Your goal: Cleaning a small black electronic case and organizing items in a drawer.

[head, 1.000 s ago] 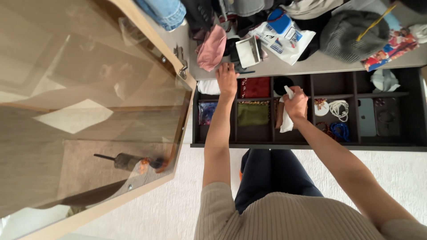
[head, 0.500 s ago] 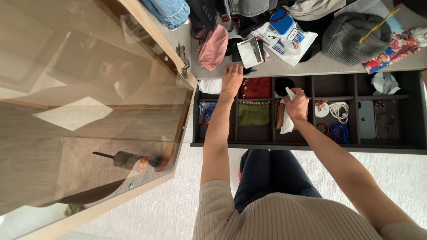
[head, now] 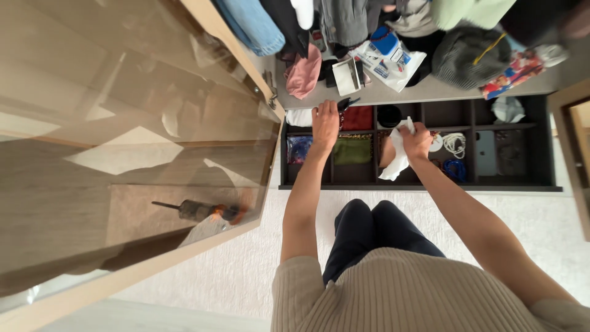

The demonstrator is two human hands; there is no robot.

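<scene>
Standing on white carpet [head: 233,270] at divided drawer [head: 424,183]: left hand [head: 325,120] fingers pinch dark clip [head: 346,102], right hand [head: 418,140] grips white cloth [head: 394,161].

shelf [head: 430,91]: grey, bears pink cap [head: 303,74], wipes pack [head: 388,56], knit hat [head: 468,56], booklet [head: 515,71] | drawer [head: 418,183]: dark, divided, holds red cloth [head: 357,117], green pouch [head: 353,150], beads [head: 453,144]

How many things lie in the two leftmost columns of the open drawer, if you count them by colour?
White: 1, a folded cloth
Red: 1, a red cloth
Blue-purple: 1, a shiny packet
Green: 1, a green pouch
Total: 4
Not counted: the white wipe gripped in the right hand.
</scene>
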